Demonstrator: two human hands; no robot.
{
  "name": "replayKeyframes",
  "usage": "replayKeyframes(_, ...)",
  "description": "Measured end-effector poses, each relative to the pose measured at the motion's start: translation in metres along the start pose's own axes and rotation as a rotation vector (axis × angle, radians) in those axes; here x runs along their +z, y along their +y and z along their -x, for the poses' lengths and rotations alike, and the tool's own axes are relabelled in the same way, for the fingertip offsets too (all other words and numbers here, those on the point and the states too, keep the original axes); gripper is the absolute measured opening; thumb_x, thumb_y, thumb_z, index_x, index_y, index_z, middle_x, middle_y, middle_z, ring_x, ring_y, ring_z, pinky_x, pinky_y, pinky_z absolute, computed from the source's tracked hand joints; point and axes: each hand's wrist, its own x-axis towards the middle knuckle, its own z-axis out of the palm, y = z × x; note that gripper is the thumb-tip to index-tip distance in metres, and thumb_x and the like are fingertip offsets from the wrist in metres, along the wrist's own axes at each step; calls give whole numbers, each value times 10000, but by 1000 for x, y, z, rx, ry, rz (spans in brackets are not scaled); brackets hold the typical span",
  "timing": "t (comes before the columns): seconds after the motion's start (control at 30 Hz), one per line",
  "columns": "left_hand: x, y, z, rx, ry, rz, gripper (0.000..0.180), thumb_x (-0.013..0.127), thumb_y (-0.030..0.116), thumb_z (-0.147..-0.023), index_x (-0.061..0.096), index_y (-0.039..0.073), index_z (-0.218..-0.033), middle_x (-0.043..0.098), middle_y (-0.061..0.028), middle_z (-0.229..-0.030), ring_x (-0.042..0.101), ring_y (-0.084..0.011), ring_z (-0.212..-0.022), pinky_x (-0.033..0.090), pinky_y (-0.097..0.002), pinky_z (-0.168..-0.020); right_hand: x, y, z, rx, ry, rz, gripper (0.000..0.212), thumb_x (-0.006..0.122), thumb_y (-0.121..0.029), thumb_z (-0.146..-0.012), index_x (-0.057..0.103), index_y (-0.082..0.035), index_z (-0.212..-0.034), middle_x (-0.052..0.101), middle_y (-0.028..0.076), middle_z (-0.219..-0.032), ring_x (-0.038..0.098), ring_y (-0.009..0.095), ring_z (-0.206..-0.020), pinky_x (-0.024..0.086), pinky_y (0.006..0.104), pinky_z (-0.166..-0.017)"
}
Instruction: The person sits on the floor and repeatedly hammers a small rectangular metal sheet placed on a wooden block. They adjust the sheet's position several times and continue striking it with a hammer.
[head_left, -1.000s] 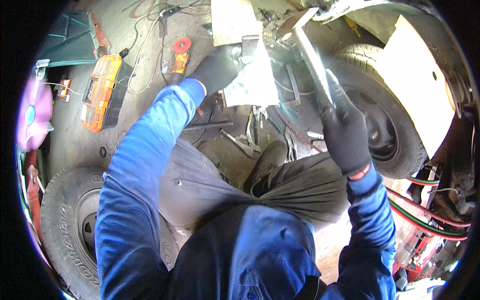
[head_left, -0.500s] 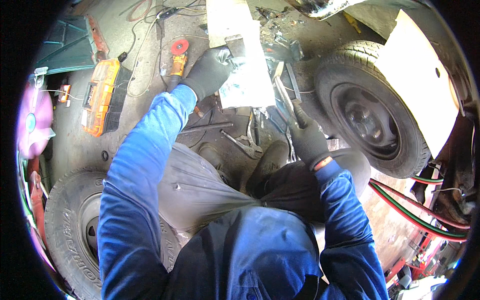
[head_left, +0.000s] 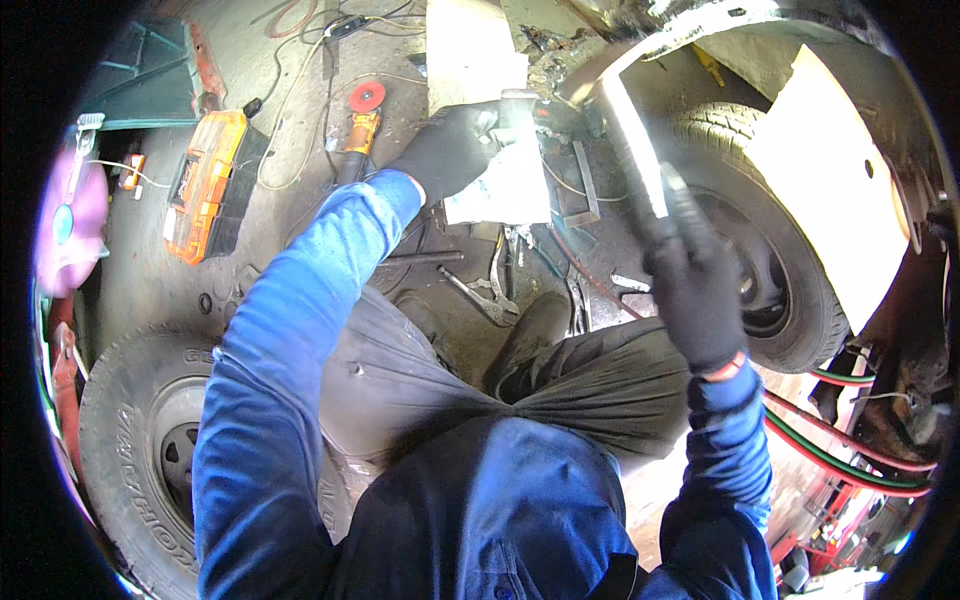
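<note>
My left hand [head_left: 450, 150], in a black glove, is closed on a small grey metal piece [head_left: 518, 108] above a bright, pale board [head_left: 505, 190]. Glare hides the piece's full shape. My right hand [head_left: 698, 290], also gloved, is raised in front of the wheel on the right and wrapped round a long, shiny metal tool [head_left: 638, 140]. The tool points up and to the left; motion blurs its far end, so its kind is unclear. Locking pliers [head_left: 490, 295] and other hand tools lie on the floor between my feet.
An angle grinder [head_left: 360, 135] with a red disc and an orange toolbox [head_left: 205, 185] stand to the left. One tyre [head_left: 140, 450] lies near left; a wheel [head_left: 770, 270] with a pale panel [head_left: 830, 190] against it is at right. Red and green hoses [head_left: 840, 460] run at lower right.
My right hand has lifted and swung right with the metal tool, away from the board. My left hand and the small metal piece have shifted slightly right.
</note>
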Motion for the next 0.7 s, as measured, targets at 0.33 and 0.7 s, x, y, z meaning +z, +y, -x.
replayKeyframes(0.33, 3, 2, 1, 55, 30, -237, 539, 667, 468, -1054, 727, -12, -1291, 763, -243, -1229, 730, -399, -1137, 554, -465, -1008, 4, -17, -1, -190, -27, 119, 518, 622, -130, -1090, 541, -48, -1595, 751, 234, -1301, 730, 179, -855, 580, 331, -797)
replayKeyframes(0.7, 6, 3, -3, -25, -55, 7, 383, 700, 348, -1055, 758, 3, -1212, 798, -175, -1077, 735, -231, -929, 568, -407, -867, -24, -59, -4, -219, 360, -96, 521, 628, -124, -1111, 517, -8, -1606, 758, 60, -904, 635, 109, -665, 493, 286, -609)
